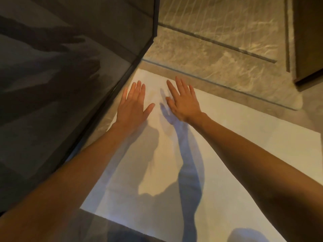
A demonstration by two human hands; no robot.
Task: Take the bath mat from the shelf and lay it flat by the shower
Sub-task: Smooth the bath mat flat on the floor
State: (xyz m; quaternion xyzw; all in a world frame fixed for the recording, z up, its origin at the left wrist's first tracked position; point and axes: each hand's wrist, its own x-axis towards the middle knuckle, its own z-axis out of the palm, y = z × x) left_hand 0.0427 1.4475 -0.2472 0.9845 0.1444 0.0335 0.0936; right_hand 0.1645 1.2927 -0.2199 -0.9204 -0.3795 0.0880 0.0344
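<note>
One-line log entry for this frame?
stage: smoothing | bath mat: spread flat on floor by dark glass panel | left hand: open, palm down | right hand: open, palm down

White bath mat lies spread flat on the floor.

Bath mat cut off, perhaps creased.
</note>
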